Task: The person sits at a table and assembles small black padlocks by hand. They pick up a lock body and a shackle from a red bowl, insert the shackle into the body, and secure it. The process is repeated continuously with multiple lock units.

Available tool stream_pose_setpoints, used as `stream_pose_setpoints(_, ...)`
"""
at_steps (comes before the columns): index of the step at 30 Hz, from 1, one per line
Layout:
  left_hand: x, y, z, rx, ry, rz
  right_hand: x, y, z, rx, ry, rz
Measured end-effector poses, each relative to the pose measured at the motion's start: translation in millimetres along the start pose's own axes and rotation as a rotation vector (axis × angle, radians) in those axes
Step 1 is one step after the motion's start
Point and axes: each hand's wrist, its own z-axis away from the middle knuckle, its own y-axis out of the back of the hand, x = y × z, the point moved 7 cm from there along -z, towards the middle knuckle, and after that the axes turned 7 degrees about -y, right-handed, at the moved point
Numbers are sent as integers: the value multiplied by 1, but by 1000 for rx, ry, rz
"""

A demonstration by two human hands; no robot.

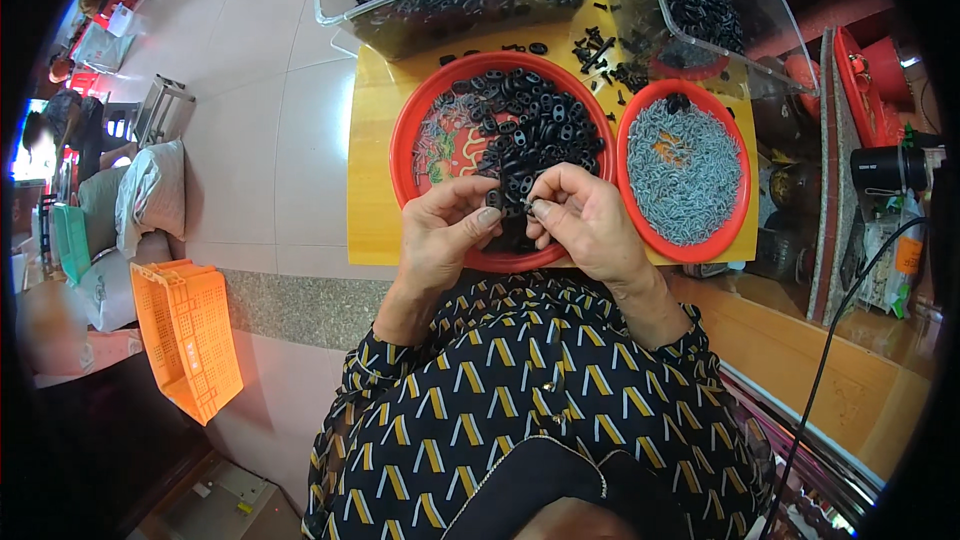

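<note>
Both hands meet over the near side of a round red tray [405,130]. My left hand [445,230] is closed, pinching a small black oval piece with two holes [494,200] between thumb and fingertips. Just beside it, my right hand [590,225] is closed in a pinch on a tiny part, mostly hidden by the fingertips; it looks like a small screw. Many similar black oval pieces [560,125] are heaped in the tray. Loose grey screws [440,135] lie at its left side, over the patterned bottom.
To the right stands a red oval tray [628,195] of grey screws [690,175]. Clear plastic bins [345,15] of black parts stand at the back of the yellow table [372,170]. Black screw-like pieces [597,52] lie between. An orange crate [205,340] is at left.
</note>
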Motion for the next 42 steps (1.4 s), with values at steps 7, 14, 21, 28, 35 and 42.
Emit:
stream_pose_setpoints(7, 0, -4, -1, -29, -17, 35, -1, 0, 3, 74, 33, -49)
stream_pose_setpoints(14, 0, -5, 1, -35, 7, 5, -4, -1, 3, 81, 24, -57)
stream_pose_setpoints(21, 3, -10, 1, -68, 2, -40, -3, -2, 2, 65, 1, -42)
stream_pose_setpoints(28, -1, -9, 1, -102, -13, -54, -3, 0, 2, 67, -6, 19)
stream_pose_setpoints(35, 1, -13, 3, -113, -14, -112, -2, -2, 1, 51, 3, 50)
stream_pose_setpoints(42, 4, -16, 3, -131, -33, -148, 0, -5, 0, 17, -35, -9)
